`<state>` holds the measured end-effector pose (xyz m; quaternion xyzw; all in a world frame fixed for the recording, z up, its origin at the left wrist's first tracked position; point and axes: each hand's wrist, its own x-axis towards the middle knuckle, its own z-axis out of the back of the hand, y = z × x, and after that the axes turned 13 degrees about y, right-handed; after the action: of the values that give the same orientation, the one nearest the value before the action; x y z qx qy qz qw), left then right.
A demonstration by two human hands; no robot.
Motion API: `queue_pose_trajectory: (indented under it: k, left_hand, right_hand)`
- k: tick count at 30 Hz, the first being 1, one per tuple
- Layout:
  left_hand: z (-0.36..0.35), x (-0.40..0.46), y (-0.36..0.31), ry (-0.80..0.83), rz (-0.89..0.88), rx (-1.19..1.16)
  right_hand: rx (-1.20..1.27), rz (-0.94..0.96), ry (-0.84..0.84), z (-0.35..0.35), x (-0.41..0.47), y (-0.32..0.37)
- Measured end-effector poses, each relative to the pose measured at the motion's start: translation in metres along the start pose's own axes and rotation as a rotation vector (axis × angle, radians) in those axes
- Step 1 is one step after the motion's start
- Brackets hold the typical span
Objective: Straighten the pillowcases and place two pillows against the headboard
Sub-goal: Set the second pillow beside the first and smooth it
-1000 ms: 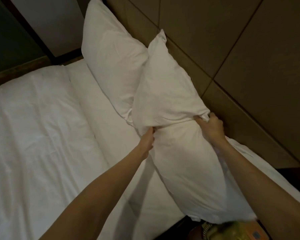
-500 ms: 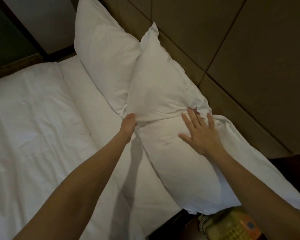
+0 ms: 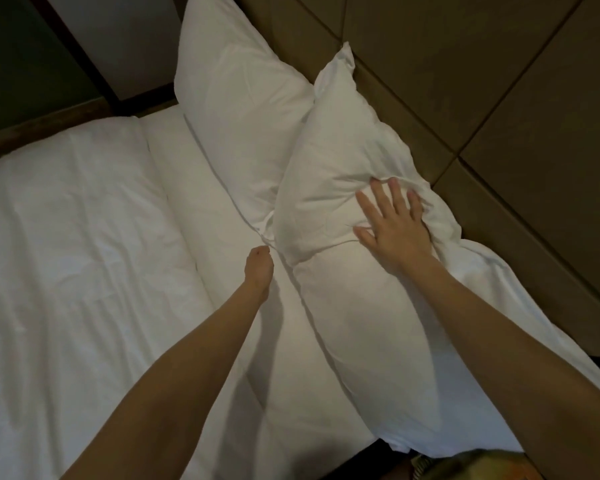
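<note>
Three white pillows lie along the brown panelled headboard (image 3: 499, 98). The far pillow (image 3: 236, 109) leans upright against it. A middle pillow (image 3: 333, 174) overlaps both the far one and a near pillow (image 3: 368, 327) that lies flatter. My right hand (image 3: 394, 225) rests flat with fingers spread on the middle pillow's lower edge, where it meets the near pillow. My left hand (image 3: 258, 271) is closed at the bedsheet beside the pillows' seam; whether it pinches any fabric is hidden.
The bed (image 3: 77, 271) with a white duvet fills the left. A folded white sheet band (image 3: 187, 216) runs beside the pillows. A yellowish telephone (image 3: 471, 467) sits at the bottom edge, off the bed's corner. Dark wall and wooden frame lie behind.
My right hand let go of the pillow's edge, opened flat and slid up onto the middle pillow. My left hand dropped away from the pillow corner toward the sheet.
</note>
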<state>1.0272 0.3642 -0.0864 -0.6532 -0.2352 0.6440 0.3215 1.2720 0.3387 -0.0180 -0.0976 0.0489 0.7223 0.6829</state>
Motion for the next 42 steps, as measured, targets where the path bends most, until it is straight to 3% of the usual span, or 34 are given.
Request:
queue_pose_trajectory:
  k: [7, 14, 18, 22, 25, 27, 30, 32, 35, 37, 40, 42]
  left_hand:
    - [-0.029, 0.052, 0.005, 0.206, 0.161, -0.228]
    - [-0.043, 0.096, -0.011, 0.336, 0.059, -0.658]
    - [-0.048, 0.077, -0.019, 0.198, -0.011, -0.674]
    - [-0.027, 0.060, -0.013, -0.183, -0.095, -0.695]
    - [-0.020, 0.061, 0.001, -0.355, -0.104, -0.551]
    - [-0.024, 0.064, 0.006, -0.344, -0.091, -0.494]
    - [-0.032, 0.065, 0.012, -0.173, -0.209, -0.268]
    - [-0.027, 0.075, 0.024, -0.031, -0.291, 0.160]
    - [-0.008, 0.102, 0.028, 0.182, -0.207, 0.642]
    - [0.007, 0.113, 0.017, 0.203, -0.132, 0.635]
    - [0.015, 0.110, 0.003, -0.063, -0.153, 0.439]
    - [0.012, 0.105, -0.003, -0.131, -0.252, 0.373]
  right_hand:
    - [0.038, -0.056, -0.071, -0.006, 0.017, 0.000]
    - [0.031, -0.034, -0.132, -0.014, 0.023, -0.003]
    - [0.090, 0.001, -0.116, -0.012, 0.020, -0.008]
    - [0.188, -0.003, -0.112, -0.004, 0.011, -0.012]
    - [0.160, -0.074, -0.145, 0.002, 0.010, 0.006]
    - [0.177, -0.101, -0.209, 0.009, 0.014, 0.024]
    - [0.113, 0.029, -0.194, 0.021, 0.030, 0.049]
    - [-0.027, 0.124, -0.045, 0.023, 0.045, 0.055]
    - [-0.116, 0.048, 0.147, 0.016, 0.063, 0.039]
    - [-0.116, -0.025, 0.169, 0.012, 0.067, 0.029]
    - [-0.111, -0.071, 0.141, 0.018, 0.066, 0.039]
    - [-0.108, -0.062, 0.019, 0.027, 0.067, 0.050]
